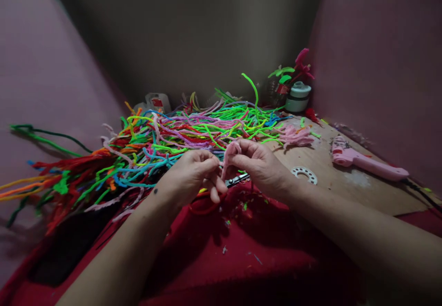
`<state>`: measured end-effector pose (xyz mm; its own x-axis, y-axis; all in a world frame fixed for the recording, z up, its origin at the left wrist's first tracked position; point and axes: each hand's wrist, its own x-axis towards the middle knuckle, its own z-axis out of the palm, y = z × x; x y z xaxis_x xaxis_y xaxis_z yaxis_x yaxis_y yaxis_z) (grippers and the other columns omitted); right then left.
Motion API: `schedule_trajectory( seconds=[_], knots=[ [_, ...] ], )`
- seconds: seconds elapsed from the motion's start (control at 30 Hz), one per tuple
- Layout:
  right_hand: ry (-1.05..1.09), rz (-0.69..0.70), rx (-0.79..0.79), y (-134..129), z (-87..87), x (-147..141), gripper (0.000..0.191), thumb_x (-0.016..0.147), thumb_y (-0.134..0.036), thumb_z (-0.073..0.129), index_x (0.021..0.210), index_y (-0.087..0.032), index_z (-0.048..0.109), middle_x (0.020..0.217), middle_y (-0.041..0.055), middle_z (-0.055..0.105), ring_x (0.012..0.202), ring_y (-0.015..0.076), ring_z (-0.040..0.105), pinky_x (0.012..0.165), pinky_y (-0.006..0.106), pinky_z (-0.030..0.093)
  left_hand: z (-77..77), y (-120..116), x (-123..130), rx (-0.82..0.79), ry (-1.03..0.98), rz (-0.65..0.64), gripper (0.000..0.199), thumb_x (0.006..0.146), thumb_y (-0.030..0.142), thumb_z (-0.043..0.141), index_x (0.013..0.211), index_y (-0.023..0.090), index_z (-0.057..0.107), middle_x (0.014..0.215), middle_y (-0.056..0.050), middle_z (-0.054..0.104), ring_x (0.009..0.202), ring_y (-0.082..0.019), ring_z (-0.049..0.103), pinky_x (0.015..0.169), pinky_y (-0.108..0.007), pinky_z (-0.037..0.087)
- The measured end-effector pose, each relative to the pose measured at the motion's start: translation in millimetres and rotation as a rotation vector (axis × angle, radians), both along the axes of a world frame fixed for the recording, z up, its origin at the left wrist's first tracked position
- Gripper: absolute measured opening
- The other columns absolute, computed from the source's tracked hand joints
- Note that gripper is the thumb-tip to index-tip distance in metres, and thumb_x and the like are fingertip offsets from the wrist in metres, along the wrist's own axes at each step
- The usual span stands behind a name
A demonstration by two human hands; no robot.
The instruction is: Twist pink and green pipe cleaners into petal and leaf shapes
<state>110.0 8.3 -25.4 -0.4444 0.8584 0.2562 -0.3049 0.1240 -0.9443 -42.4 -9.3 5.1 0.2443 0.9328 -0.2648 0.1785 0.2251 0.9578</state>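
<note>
A looped piece of pink pipe cleaner (229, 153) is pinched between thumb and fingers of my right hand (253, 158). My left hand (198, 174) meets it from the other side, thumb and forefinger closed at the loop's left edge, apparently on an end of it. The lower fingers of that hand are loosely curled. Below both hands lie scissors (237, 179) with red handles, partly covered by my left fingers. A large heap of many-coloured pipe cleaners (207, 126) spreads just behind my hands.
On the board (331, 191) at the right lie a pink trimmer-like tool (371, 161) with a cord, a white ring with holes (304, 175) and a pink fuzzy bundle (296, 135). A white-lidded jar (299, 97) stands behind. Scraps dot the red cloth (221, 260); a dark flat object (65, 246) lies left.
</note>
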Motion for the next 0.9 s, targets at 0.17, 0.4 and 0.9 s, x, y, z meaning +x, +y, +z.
schedule_trajectory(
  seconds=[0.17,0.4,0.9],
  knots=[
    [0.134,0.018,-0.05,3.2,-4.0,-3.1,0.012,0.075,-0.021,0.059,0.07,-0.017,0.049,0.064,-0.0032,0.055,0.058,0.0089,0.055,0.065,0.028,0.048,0.5,-0.2,-0.8,0.031,0.123,-0.001,0.014,0.07,0.027,0.057,0.066,0.016,0.049,0.046,-0.003,0.061,0.032,-0.013,0.052,0.032,-0.022,0.041],
    [0.265,0.015,-0.253,3.1,0.4,-6.1,0.018,0.064,-0.019,0.069,0.067,-0.014,0.052,0.064,-0.0041,0.053,0.056,0.0075,0.054,0.062,0.028,0.051,8.9,1.1,-8.0,0.141,0.374,-0.055,0.017,0.073,0.03,0.054,0.065,0.015,0.056,0.043,0.0,0.057,0.032,-0.009,0.045,0.033,-0.018,0.032],
    [0.111,0.048,-0.322,0.0,-8.2,-3.9,0.027,0.06,-0.03,0.077,0.067,-0.014,0.057,0.058,-0.0006,0.06,0.05,0.0099,0.054,0.044,0.021,0.039,-1.3,-4.9,0.7,0.291,-0.106,0.163,0.022,0.065,0.028,0.073,0.083,0.016,0.069,0.07,-0.001,0.065,0.057,-0.01,0.057,0.053,-0.02,0.045]
  ],
)
